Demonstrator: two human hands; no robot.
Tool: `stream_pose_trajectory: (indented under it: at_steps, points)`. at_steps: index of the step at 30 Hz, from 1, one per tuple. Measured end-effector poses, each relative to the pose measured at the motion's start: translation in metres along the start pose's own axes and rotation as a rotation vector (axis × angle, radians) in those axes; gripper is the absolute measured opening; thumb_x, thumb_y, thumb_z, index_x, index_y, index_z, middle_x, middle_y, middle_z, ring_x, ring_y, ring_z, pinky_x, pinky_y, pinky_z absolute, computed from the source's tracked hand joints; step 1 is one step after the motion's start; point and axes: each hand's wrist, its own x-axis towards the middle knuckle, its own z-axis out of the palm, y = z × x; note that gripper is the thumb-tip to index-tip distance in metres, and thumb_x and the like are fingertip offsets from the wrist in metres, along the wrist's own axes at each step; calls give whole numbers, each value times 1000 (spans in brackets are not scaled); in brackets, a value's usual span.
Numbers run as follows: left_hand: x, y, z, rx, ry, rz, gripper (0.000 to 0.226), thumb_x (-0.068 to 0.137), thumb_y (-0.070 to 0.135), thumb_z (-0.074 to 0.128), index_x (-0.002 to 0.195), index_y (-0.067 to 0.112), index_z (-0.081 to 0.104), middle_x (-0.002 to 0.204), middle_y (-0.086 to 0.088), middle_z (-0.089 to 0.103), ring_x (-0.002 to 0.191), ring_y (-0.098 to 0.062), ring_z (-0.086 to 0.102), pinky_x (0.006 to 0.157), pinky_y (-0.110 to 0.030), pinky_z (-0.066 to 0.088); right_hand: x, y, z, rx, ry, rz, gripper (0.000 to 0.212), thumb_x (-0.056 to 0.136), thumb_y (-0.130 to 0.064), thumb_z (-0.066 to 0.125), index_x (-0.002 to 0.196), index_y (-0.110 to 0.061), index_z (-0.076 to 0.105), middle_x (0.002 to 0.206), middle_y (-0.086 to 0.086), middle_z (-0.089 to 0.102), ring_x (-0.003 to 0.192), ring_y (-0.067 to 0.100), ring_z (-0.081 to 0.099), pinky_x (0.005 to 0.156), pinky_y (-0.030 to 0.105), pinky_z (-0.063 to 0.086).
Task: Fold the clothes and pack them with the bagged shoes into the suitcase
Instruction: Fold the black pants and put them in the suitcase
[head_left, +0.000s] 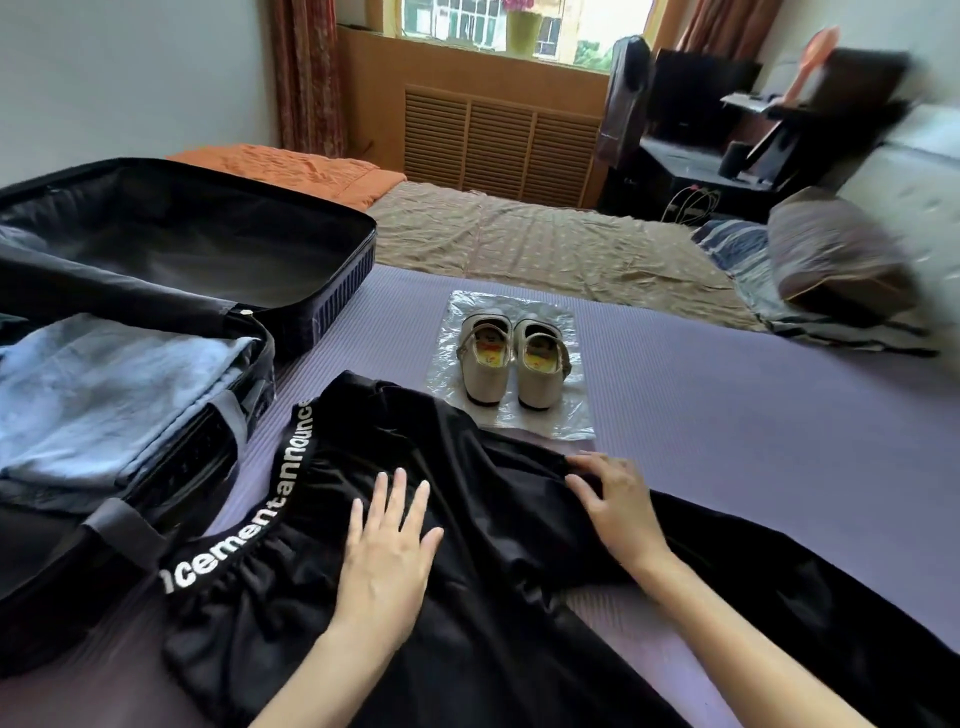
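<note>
Black trousers (498, 571) with a white-lettered waistband lie spread on the purple mat (727, 415) in front of me. My left hand (387, 545) rests flat on the fabric near the waistband, fingers straight. My right hand (615, 504) lies on the far edge of the trousers, fingertips curled on the cloth. A pair of cream shoes (511, 358) stands on a clear plastic bag (561, 415) just beyond the trousers. The open black suitcase (311, 234) lies at the left, with folded light-blue clothing (114, 395) in its near half.
The mat covers part of a bed with a brown patterned sheet (545, 239) and an orange blanket (291, 166) behind. A grey pillow (831, 260) sits at the right. A dark desk with a monitor (701, 98) stands by the window.
</note>
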Motion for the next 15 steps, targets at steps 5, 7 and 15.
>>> stream_pose_trajectory:
  at_steps: [5,7,15]
  points:
    - [13,17,30,41,-120,36,79,99,51,0,116,14,67,124,-13,62,119,-32,54,83,-59,48,-5,91,-47,-114,-5,372,41,84,-37,69,119,-15,65,117,6,67,118,29,52,102,41,37]
    - [13,16,41,19,-111,43,78,98,53,0,120,16,65,131,-13,57,127,-29,41,95,-60,37,-6,106,-53,-92,20,415,36,81,-36,73,110,-16,70,111,5,69,114,28,55,100,40,38]
    - [27,37,29,-286,66,8,99,65,84,-20,148,33,1,158,5,-3,143,-8,-13,115,-47,-9,21,119,-70,247,144,418,6,87,-16,66,88,-12,62,91,9,65,90,28,62,75,29,39]
